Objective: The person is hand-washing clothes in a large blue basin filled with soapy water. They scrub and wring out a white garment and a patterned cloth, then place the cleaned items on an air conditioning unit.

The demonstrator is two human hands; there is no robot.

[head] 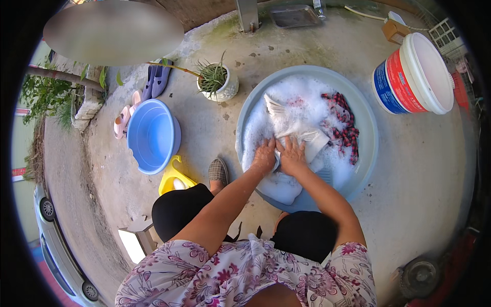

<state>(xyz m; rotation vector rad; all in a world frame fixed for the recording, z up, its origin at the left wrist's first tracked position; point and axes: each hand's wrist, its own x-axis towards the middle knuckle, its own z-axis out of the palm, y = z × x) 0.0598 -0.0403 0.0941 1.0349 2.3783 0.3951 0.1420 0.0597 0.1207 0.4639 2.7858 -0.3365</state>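
Both my hands are in a large round pale-blue washtub (369, 161) full of white suds (284, 190). My left hand (264, 156) grips the lower left edge of a wet white cloth (314, 146). Right beside it, my right hand (293, 155) holds the same cloth, its fingers over the fabric. A ridged washboard (326, 177) shows below the cloth, partly under foam. At the tub's right side lies a red-and-black checked garment (343, 126), half sunk in suds. The foam hides the rest of the cloth's folds.
A blue basin (151, 134) with a broken rim stands left, near a yellow plastic holder (172, 180). A white-potted plant (218, 82) is beyond the tub. A big white bucket (412, 76) stands right. Shoes (157, 80), a metal tray (294, 17) and a parked car (61, 249) are farther off.
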